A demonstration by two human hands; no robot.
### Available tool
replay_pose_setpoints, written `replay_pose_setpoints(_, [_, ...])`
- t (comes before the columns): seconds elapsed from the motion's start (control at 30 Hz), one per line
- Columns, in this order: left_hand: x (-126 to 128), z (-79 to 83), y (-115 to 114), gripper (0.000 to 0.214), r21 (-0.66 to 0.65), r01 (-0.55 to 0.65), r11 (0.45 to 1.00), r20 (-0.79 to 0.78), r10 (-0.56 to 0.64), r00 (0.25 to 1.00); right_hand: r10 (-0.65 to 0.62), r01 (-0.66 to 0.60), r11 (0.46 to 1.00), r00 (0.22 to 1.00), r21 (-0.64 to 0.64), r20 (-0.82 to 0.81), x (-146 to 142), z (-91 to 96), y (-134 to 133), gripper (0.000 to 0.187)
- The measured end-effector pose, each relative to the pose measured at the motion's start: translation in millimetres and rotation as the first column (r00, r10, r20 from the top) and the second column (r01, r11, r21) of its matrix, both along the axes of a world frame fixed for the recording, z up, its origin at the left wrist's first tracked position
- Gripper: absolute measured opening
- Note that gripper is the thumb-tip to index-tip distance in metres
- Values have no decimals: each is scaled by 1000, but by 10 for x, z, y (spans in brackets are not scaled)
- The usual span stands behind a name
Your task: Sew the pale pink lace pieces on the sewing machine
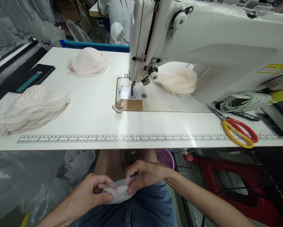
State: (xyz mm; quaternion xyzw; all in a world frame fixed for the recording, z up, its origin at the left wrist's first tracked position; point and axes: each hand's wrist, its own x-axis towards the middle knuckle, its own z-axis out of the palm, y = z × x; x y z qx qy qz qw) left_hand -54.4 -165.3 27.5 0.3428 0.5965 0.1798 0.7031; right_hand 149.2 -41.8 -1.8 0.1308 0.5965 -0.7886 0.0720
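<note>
Over my lap, below the table's front edge, both hands hold a small piece of sheer white fabric with a bumpy, lace-like strip on it. My left hand pinches its left end, thumb on top and fingers curled behind. At the right end my right hand grips the cloth between thumb and bent fingers. Part of the fabric is hidden by the fingers. Up on the table, a white sewing machine stands with its presser foot over the metal plate; no cloth shows under the foot.
On the white table lie a lace pile, a pinkish fabric pile and a dark phone-like item. Cream fabric sits behind the needle. Scissors and coiled cord are right. A purple basket is below.
</note>
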Motion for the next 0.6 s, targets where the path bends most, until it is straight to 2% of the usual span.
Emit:
replay_pose_setpoints(0.2, [17, 70, 20, 22, -36, -34, 999, 31, 35, 999, -1, 1, 999, 1000, 41, -8, -16, 22, 4, 39])
replay_pose_setpoints(0.33, [35, 129, 40, 23, -92, -53, 994, 107, 63, 992, 5, -5, 999, 1000, 33, 3, 0, 16, 12, 37])
replay_pose_setpoints(0.5, [59, 86, 27, 26, -104, -111, 988, 192, 129, 973, -19, 18, 1000, 999, 8, 41, -14, 14, -28, 39])
replay_pose_setpoints(0.6, [57, 70, 7, 27, -65, -102, 993, 202, 113, 973, -41, 41, 999, 998, 3, 40, -14, 11, -44, 36])
